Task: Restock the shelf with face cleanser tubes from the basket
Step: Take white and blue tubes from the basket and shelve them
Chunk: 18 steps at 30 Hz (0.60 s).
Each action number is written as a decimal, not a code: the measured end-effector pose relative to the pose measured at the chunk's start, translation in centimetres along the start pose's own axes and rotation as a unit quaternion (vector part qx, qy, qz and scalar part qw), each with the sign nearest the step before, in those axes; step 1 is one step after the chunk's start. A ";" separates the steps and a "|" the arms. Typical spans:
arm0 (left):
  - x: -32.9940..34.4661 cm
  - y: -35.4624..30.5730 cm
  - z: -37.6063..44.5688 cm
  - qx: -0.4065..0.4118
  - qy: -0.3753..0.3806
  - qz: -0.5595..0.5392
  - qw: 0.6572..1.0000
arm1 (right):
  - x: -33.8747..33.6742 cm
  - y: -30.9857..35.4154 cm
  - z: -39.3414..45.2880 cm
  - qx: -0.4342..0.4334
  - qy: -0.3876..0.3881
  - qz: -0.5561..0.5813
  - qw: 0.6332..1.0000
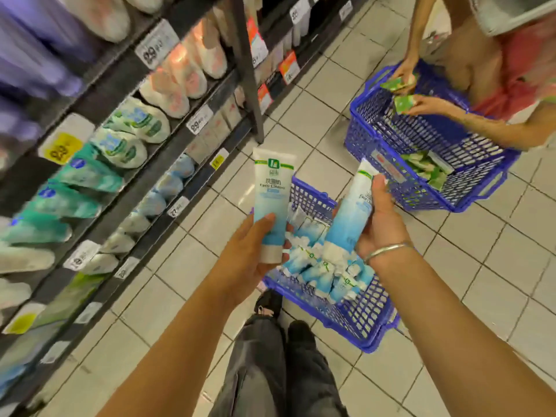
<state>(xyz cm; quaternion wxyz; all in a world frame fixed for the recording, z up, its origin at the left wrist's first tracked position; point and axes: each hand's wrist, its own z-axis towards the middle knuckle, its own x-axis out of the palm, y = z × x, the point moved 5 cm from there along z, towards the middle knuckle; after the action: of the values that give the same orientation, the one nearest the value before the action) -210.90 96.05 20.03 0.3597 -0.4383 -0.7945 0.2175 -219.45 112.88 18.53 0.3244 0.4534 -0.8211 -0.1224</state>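
A tube in each hand, above the basket (pixel 365 319).
My left hand (pixel 251 254) grips one cleanser tube (pixel 270 200) upright; my right hand (pixel 380 224) grips another tube (pixel 350 215), tilted.

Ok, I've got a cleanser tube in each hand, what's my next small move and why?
Probably swing the left hand toward the shelf and slot its tube in: both hands are full, the right hand grips another tube, and the shelf is on your left.
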 end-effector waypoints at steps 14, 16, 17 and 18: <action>-3.8 -13.8 -21.4 0.214 -0.170 -0.125 0.954 | 22.2 0.2 -21.4 0.127 0.325 -0.084 0.933; -5.0 -15.1 -25.1 0.252 -0.192 -0.147 0.937 | 24.4 -0.9 -25.0 0.174 0.347 -0.053 0.920; -5.6 -15.6 -27.1 0.273 -0.204 -0.161 0.926 | 25.3 -1.6 -26.7 0.191 0.353 -0.054 0.914; -6.3 -16.0 -29.2 0.292 -0.216 -0.177 0.915 | 26.1 -2.3 -28.1 0.192 0.354 -0.071 0.913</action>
<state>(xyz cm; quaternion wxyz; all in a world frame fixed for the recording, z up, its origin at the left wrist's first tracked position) -194.99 83.21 47.03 0.3242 -0.1084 -0.8184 0.4620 -209.70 92.69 49.68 0.4914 0.5778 -0.6254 0.1831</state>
